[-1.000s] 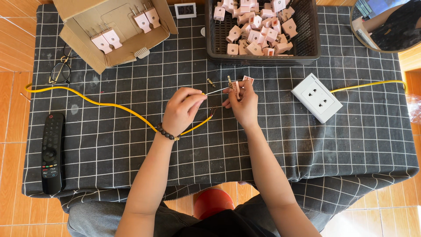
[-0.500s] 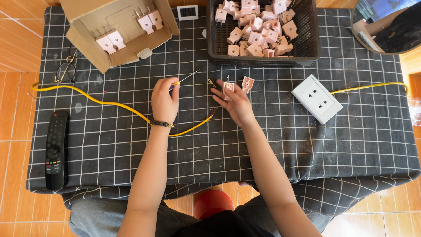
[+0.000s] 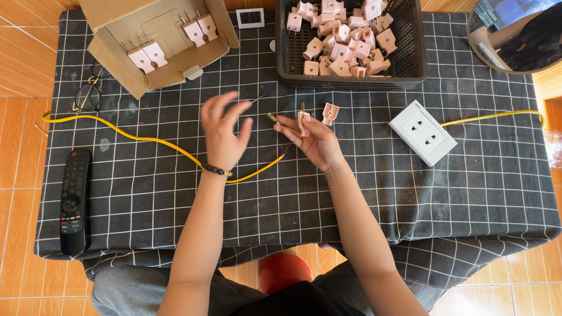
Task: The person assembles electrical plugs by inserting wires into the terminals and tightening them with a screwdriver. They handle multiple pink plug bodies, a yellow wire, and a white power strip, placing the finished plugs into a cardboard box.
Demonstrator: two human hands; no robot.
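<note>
Low bench (image 3: 468, 193) draped in black cloth (image 3: 175, 210) with a white grid, hanging over the near edge. Orange-brown tiled floor (image 3: 23, 275) with pale grout on both sides. Bright, even daylight. Round mirror (image 3: 515, 35) at upper right corner.

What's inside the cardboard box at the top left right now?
The cardboard box lies open on its side, with four pale pink plugs showing inside, prongs up. Anything deeper under its flaps is hidden.

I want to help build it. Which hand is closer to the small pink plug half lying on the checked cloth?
Right hand: probably better placed; the small pink plug half lies just beyond its fingertips, while the left hand hovers open farther away.
</note>
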